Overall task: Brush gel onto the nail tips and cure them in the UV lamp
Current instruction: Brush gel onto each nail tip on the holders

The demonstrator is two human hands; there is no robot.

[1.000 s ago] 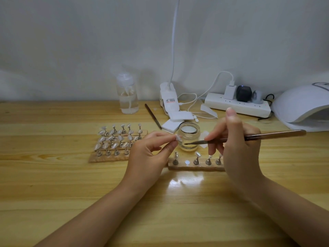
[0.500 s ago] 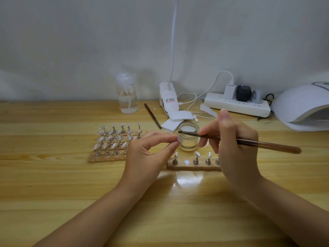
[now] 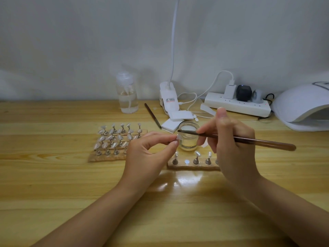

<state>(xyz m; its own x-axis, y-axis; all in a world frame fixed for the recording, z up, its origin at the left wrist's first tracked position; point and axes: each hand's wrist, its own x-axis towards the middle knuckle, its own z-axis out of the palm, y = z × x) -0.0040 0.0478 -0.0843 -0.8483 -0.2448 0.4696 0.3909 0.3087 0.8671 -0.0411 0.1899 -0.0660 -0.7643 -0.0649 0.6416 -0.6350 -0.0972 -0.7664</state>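
Brush (image 3: 236, 139) tip now up at nail tip (image 3: 178, 136), off the gel jar (image 3: 188, 138); your right hand (image 3: 235, 147) grips it, left hand (image 3: 151, 154) pinches the tip. Overloaded bristles could flood your fingertips.

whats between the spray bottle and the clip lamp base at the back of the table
In the head view, a spare brush lies on the table between the spray bottle and the clip lamp base.
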